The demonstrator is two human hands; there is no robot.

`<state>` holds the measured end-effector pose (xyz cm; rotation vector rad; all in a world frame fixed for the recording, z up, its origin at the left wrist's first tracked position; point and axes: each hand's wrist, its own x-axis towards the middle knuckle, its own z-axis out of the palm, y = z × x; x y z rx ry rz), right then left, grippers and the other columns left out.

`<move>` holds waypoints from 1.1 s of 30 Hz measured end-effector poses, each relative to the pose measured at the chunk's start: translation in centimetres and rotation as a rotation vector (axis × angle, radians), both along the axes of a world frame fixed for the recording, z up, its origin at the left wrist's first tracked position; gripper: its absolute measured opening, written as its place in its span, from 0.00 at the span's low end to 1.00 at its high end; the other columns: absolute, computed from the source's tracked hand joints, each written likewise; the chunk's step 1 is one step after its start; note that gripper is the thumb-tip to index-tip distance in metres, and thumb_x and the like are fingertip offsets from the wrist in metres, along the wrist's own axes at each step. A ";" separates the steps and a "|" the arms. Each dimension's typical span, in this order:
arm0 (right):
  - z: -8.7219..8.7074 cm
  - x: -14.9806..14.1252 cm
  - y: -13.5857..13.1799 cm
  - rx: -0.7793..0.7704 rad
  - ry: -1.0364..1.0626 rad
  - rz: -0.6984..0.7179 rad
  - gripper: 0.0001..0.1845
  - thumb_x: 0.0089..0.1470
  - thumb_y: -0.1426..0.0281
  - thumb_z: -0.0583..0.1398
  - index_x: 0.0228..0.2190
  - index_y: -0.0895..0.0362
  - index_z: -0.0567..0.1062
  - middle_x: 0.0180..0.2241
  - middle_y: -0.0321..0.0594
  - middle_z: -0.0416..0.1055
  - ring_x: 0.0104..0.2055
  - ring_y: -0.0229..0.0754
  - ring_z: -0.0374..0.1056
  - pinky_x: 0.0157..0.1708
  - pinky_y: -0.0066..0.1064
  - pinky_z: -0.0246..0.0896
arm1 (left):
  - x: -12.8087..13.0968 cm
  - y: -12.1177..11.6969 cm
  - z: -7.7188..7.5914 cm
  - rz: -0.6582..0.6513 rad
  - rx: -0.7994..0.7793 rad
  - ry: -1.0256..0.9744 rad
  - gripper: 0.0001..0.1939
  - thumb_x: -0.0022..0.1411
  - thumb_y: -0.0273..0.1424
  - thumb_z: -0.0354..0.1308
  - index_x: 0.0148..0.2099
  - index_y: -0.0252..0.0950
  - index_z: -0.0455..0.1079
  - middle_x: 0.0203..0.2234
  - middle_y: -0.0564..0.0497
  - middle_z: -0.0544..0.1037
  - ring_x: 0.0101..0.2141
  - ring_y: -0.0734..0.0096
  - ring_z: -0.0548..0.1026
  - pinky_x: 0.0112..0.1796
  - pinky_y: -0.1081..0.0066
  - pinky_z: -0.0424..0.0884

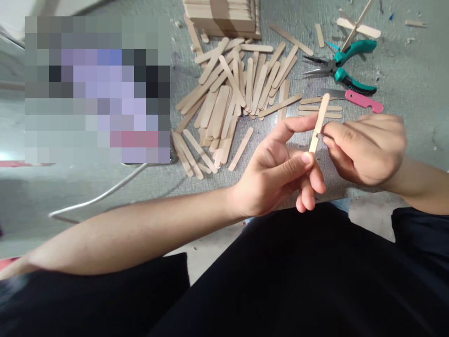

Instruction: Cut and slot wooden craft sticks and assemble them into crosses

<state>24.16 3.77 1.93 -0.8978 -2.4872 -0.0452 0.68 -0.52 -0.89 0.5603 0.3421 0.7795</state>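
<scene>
In my left hand (270, 173) is a wooden craft stick (322, 114), pinched near its lower end between thumb and fingers. It stands tilted, its top leaning right, with a small notch cut in its right edge about halfway down. My right hand (368, 147) is closed beside that notch, thumb and forefinger pressed together. Whatever lies between those fingertips, if anything, is too small or hidden to make out. Just beyond my right hand lies a pink-handled folding blade (365, 101). Teal-handled pliers (338, 65) rest behind it with their jaws apart.
Many loose craft sticks (224, 107) are heaped left of centre on the grey table (147, 182). Behind them stands a stack of bundled sticks (220, 18). Crossed sticks (358, 25) lie at the back right. A white cable (101, 194) runs from a blurred-out area at left.
</scene>
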 end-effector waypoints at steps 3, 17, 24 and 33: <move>0.2 -0.1 -0.1 -0.039 -0.045 -0.011 0.12 0.76 0.66 0.59 0.49 0.51 0.85 0.28 0.36 0.78 0.25 0.39 0.67 0.30 0.38 0.63 | -0.1 -0.1 0.3 -0.010 -0.016 0.041 0.31 0.83 0.32 0.57 0.80 0.44 0.52 0.33 0.59 0.86 0.25 0.73 0.87 0.27 0.83 0.76; 0.4 -0.2 -0.1 -0.064 0.032 0.043 0.14 0.77 0.69 0.56 0.42 0.51 0.81 0.28 0.35 0.77 0.27 0.39 0.69 0.31 0.36 0.67 | -0.1 0.0 0.4 0.000 0.057 0.045 0.28 0.82 0.32 0.59 0.77 0.44 0.56 0.34 0.60 0.87 0.24 0.74 0.86 0.28 0.81 0.78; 1.0 -0.4 0.3 -0.135 0.150 0.132 0.14 0.77 0.70 0.57 0.36 0.53 0.76 0.24 0.31 0.70 0.25 0.36 0.67 0.29 0.33 0.62 | -0.1 0.6 -0.1 0.008 0.209 0.151 0.30 0.83 0.38 0.60 0.78 0.41 0.55 0.32 0.62 0.84 0.25 0.72 0.87 0.27 0.80 0.80; 1.1 -0.1 0.6 -0.203 0.133 0.081 0.22 0.80 0.62 0.54 0.32 0.51 0.77 0.22 0.30 0.70 0.23 0.35 0.67 0.27 0.32 0.61 | 0.3 0.6 -1.3 0.100 0.315 0.182 0.26 0.83 0.31 0.55 0.76 0.44 0.56 0.33 0.61 0.84 0.23 0.71 0.86 0.27 0.77 0.81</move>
